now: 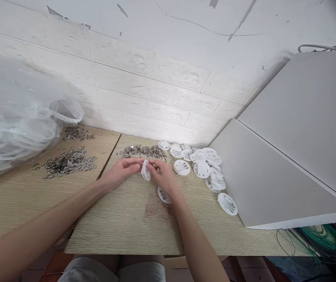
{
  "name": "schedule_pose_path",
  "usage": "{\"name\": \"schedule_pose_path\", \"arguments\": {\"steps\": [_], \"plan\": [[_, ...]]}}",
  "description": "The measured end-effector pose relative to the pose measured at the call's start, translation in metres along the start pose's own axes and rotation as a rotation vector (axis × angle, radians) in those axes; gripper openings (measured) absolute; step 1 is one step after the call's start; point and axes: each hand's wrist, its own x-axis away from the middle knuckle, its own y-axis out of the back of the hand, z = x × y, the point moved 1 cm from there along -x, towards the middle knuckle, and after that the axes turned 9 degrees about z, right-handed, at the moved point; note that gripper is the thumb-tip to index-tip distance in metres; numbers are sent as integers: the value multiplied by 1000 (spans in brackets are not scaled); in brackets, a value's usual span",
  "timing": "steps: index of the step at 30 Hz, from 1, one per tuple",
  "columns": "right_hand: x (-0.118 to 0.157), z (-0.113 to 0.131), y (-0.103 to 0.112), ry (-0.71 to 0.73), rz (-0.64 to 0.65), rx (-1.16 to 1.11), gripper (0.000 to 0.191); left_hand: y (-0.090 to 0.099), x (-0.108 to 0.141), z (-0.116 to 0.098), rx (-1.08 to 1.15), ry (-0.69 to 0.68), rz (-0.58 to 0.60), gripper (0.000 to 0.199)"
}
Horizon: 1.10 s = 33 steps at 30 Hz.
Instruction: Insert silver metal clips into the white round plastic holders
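Both hands meet over the middle of the table around one white round plastic piece [146, 170], held up on edge. My left hand [123, 170] has its thumb and fingers closed at the left side of the piece. From the right, my right hand [162, 174] pinches the same piece with thumb and fingers. Whether a small metal part is in the fingers is hidden. Another slotted white disc [163, 195] lies flat below my right wrist, partly covered by the forearm. Behind the hands spreads a pile of small metal parts [144, 152].
Several white slotted discs [202, 170] lie heaped at the right, against a grey box-like panel [262, 176]. On the left stand two more heaps of metal parts [71, 162] and a translucent plastic bag [15, 117] of white pieces. Green wire [317, 241] hangs at lower right.
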Motion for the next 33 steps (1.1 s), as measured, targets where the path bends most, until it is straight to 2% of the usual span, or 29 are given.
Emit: {"name": "schedule_pose_path", "arguments": {"steps": [10, 16, 24, 33], "plan": [[1, 6, -2, 22, 7, -190, 23, 5, -1, 3, -7, -14, -132, 31], [0, 5, -5, 9, 5, -294, 23, 4, -1, 2, -87, -21, -104, 28], [1, 8, -7, -15, 16, -273, 22, 2, 0, 2, -220, -31, -126, 32], [1, 9, -11, -29, 5, -331, 23, -2, 0, 1, -224, -29, -132, 35]]}}
